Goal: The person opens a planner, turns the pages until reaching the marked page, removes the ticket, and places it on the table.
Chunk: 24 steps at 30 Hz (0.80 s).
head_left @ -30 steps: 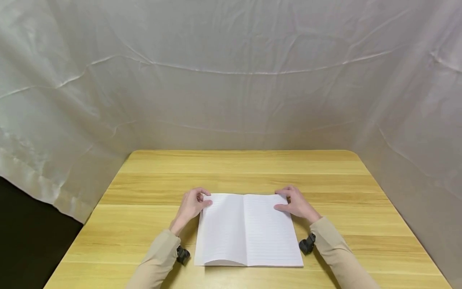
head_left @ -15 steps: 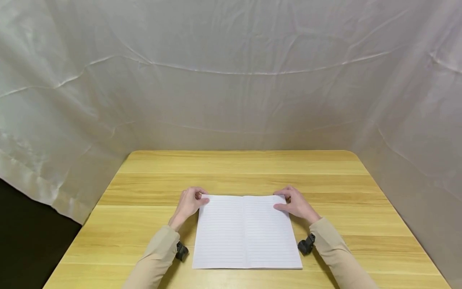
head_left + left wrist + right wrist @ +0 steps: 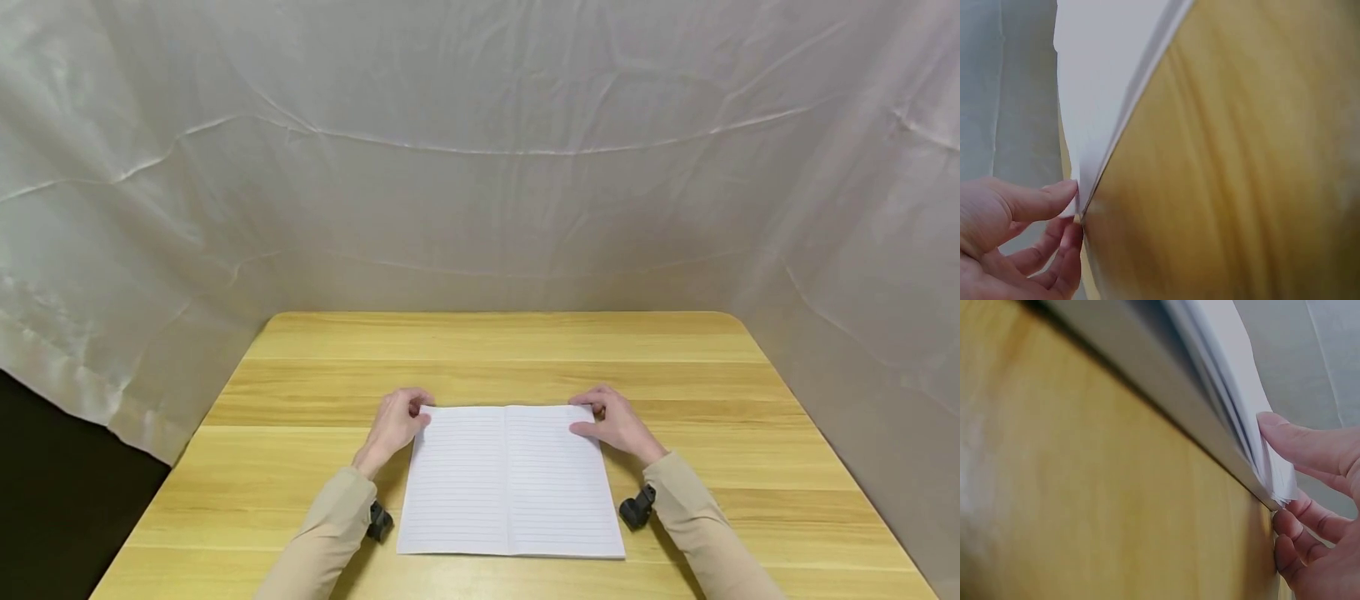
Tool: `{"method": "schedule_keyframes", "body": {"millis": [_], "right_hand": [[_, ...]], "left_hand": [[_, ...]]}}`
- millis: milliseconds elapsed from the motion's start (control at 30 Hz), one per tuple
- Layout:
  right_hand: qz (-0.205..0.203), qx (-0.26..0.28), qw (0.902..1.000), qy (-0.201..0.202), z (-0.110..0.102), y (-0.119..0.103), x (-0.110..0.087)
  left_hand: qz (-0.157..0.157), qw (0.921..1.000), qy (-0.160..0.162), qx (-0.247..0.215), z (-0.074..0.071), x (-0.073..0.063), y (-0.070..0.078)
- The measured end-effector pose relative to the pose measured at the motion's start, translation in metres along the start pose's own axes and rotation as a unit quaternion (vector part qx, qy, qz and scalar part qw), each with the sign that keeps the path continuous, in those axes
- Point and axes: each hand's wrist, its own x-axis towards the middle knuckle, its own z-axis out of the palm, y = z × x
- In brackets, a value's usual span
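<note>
An open notebook (image 3: 510, 483) with white lined pages lies flat on the wooden table, its centre fold running away from me. At its far left corner my left hand (image 3: 395, 423) pinches the pages between thumb and fingers; the left wrist view shows the thumb on top of the page corner (image 3: 1088, 181) and the fingertips below. My right hand (image 3: 615, 425) grips the far right corner in the same manner. In the right wrist view, its thumb rests on a stack of page edges (image 3: 1235, 419), slightly fanned apart, with the other fingers curled under the corner.
The light wooden table (image 3: 495, 358) extends behind and to both sides of the notebook. A grey cloth curtain (image 3: 495, 208) hangs behind it and along the sides. A black wrist camera (image 3: 637, 507) sits on the right wrist, and another camera (image 3: 380, 522) on the left.
A left-hand page that was bulging at its near edge one second ago has come down flat, showing printed lines. Both hands stay at the far corners, with only small shifts.
</note>
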Motion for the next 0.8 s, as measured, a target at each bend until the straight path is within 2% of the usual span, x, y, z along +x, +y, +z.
{"method": "schedule_keyframes", "body": {"millis": [133, 233, 333, 467, 567, 633, 800], "right_hand": [[0.0, -0.004, 1.0, 0.003, 0.0003, -0.0006, -0.0001], [0.006, -0.006, 1.0, 0.001, 0.0002, -0.0009, 0.0], [0.013, -0.004, 0.9999, -0.001, 0.0002, -0.0006, 0.0001], [0.015, -0.002, 0.9999, 0.0, 0.0007, 0.0006, 0.0004], [0.013, -0.001, 0.9999, 0.004, 0.0015, 0.0017, 0.0004], [0.012, 0.001, 0.9999, 0.007, 0.0019, 0.0021, 0.0003], [0.006, 0.013, 0.9998, 0.016, 0.003, 0.0028, 0.0006]], "left_hand": [[0.028, 0.999, -0.011, 0.032, 0.0023, -0.0024, 0.0038], [0.053, 0.997, -0.04, 0.04, 0.0045, -0.0044, 0.0075], [0.084, 0.9921, -0.091, 0.019, 0.0059, -0.0066, 0.0098], [0.131, 0.9752, -0.178, -0.004, 0.0053, -0.0084, 0.0099], [0.14, 0.9602, -0.241, -0.013, 0.0025, -0.0093, 0.009], [0.136, 0.9532, -0.27, -0.017, 0.0005, -0.0096, 0.0088], [0.113, 0.9447, -0.308, -0.013, -0.0007, -0.0085, 0.0086]]}}
